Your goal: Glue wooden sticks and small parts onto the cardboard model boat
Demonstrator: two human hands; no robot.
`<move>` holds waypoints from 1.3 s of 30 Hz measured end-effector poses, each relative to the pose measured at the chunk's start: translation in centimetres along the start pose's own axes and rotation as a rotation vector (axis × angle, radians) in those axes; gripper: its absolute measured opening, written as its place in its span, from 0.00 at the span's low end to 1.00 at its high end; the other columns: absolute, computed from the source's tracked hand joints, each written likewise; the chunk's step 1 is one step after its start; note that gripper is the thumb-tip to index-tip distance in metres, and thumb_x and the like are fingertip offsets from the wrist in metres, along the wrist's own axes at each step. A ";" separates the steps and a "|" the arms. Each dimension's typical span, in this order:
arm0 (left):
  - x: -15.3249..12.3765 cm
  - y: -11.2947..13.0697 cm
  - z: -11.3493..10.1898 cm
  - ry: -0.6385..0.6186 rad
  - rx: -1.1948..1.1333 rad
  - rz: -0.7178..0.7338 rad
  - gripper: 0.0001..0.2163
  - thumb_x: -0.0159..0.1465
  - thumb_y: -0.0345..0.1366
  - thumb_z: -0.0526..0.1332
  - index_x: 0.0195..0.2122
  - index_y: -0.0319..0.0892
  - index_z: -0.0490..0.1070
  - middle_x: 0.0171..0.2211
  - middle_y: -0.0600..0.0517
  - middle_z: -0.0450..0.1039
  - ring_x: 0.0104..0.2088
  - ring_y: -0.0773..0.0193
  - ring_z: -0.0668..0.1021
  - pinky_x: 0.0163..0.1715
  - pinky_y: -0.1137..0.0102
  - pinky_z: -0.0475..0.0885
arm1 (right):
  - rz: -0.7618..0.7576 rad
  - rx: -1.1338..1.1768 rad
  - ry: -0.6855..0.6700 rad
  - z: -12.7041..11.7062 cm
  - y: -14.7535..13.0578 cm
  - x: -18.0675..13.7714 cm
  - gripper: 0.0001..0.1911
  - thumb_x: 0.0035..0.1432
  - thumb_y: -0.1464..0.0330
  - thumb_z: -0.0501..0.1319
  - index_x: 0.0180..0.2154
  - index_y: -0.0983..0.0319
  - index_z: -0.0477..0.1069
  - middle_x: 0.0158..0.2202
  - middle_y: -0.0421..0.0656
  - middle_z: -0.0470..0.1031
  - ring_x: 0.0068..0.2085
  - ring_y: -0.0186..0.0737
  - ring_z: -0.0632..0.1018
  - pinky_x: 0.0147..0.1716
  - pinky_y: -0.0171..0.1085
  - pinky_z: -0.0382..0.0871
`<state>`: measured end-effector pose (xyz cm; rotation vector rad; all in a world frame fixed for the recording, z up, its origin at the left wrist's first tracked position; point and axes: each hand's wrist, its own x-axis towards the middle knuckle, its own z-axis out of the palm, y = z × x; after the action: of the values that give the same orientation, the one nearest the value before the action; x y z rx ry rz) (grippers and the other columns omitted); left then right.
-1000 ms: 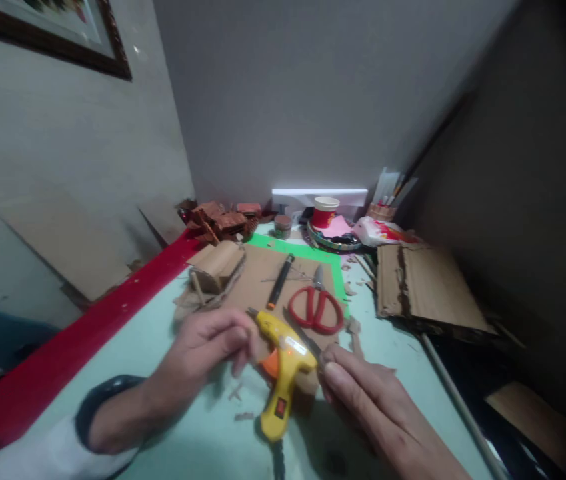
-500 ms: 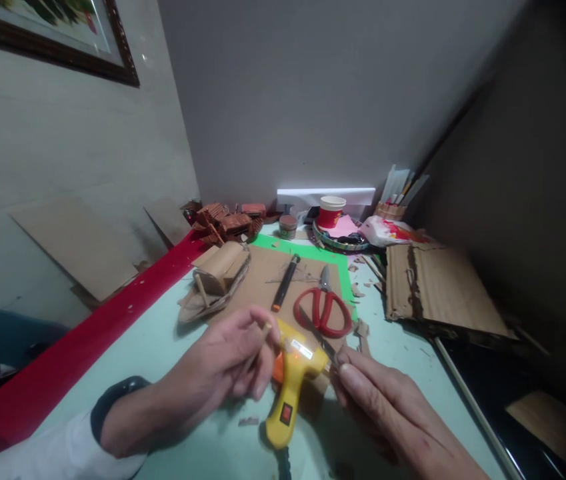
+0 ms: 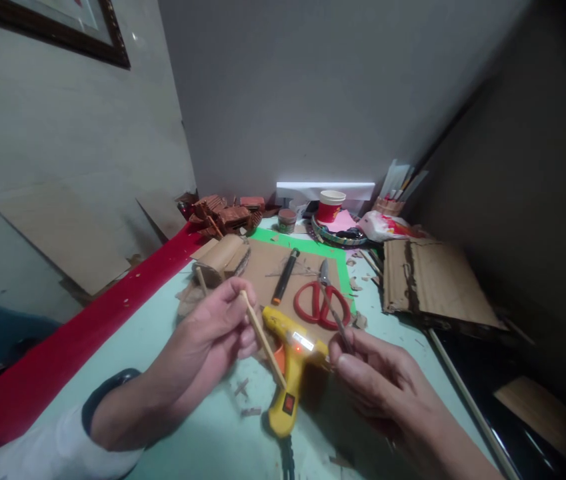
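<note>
My left hand (image 3: 215, 333) is closed in a pinch on a thin wooden stick (image 3: 264, 340) that slants down to the right, across the yellow glue gun (image 3: 290, 363). The glue gun lies on the pale green table (image 3: 163, 360) between my hands, its red light on. My right hand (image 3: 377, 383) is closed on a thin dark stick or blade (image 3: 339, 319) that points up toward the red-handled scissors (image 3: 321, 303). Both hands hover just above the table.
A brown cardboard sheet on a green mat (image 3: 307, 248) carries a black cutter (image 3: 284, 276) and the scissors. A cardboard boat model (image 3: 220, 259) stands at left. Torn cardboard (image 3: 433, 280) lies right. A red strip (image 3: 77, 333), a paper cup (image 3: 330, 205) and clutter sit behind.
My left hand has lifted and turned the wooden stick so its full length now shows across the glue gun. My right hand has risen with its thin piece.
</note>
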<state>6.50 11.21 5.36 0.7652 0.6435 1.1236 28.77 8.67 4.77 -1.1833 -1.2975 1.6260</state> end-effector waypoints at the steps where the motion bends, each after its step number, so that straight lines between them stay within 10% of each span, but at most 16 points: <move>1: -0.1 0.0 0.0 0.010 0.021 -0.015 0.07 0.70 0.30 0.56 0.35 0.42 0.71 0.30 0.55 0.66 0.25 0.73 0.70 0.26 0.79 0.70 | -0.018 -0.020 -0.009 0.2 -0.1 0.1 0.20 0.58 0.52 0.66 0.32 0.62 0.67 0.23 0.33 0.56 0.23 0.27 0.56 0.21 0.30 0.49; 10: -0.7 0.1 0.4 0.108 0.227 0.154 0.04 0.64 0.34 0.66 0.34 0.43 0.72 0.27 0.56 0.72 0.26 0.69 0.76 0.27 0.77 0.75 | -0.092 0.091 -0.093 2.6 -1.1 0.3 0.18 0.51 0.59 0.73 0.36 0.64 0.74 0.31 0.39 0.73 0.33 0.33 0.72 0.35 0.32 0.66; 21: -1.1 -0.6 -0.2 0.195 0.723 0.111 0.09 0.64 0.44 0.63 0.31 0.45 0.73 0.26 0.55 0.75 0.30 0.64 0.76 0.31 0.75 0.71 | -0.134 -0.004 0.222 1.3 -0.3 1.1 0.13 0.55 0.60 0.68 0.30 0.65 0.77 0.21 0.36 0.68 0.22 0.27 0.63 0.22 0.29 0.57; 29: -1.2 -1.4 -0.1 -0.198 1.124 0.121 0.16 0.70 0.43 0.53 0.28 0.44 0.73 0.24 0.54 0.69 0.25 0.65 0.72 0.26 0.73 0.64 | -0.181 0.100 0.008 1.6 -0.6 0.2 0.16 0.62 0.60 0.63 0.29 0.66 0.74 0.16 0.34 0.65 0.16 0.24 0.61 0.19 0.27 0.55; 39: -1.1 -1.3 0.3 -0.279 1.215 0.303 0.10 0.69 0.33 0.57 0.32 0.47 0.76 0.31 0.56 0.78 0.31 0.68 0.78 0.33 0.79 0.68 | -0.195 -0.033 0.084 2.5 -0.8 0.0 0.07 0.56 0.68 0.63 0.28 0.64 0.73 0.25 0.41 0.76 0.18 0.25 0.65 0.16 0.27 0.60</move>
<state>7.13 9.77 4.60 2.0679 0.9798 0.7786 26.37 8.13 5.69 -1.0959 -1.3463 1.4056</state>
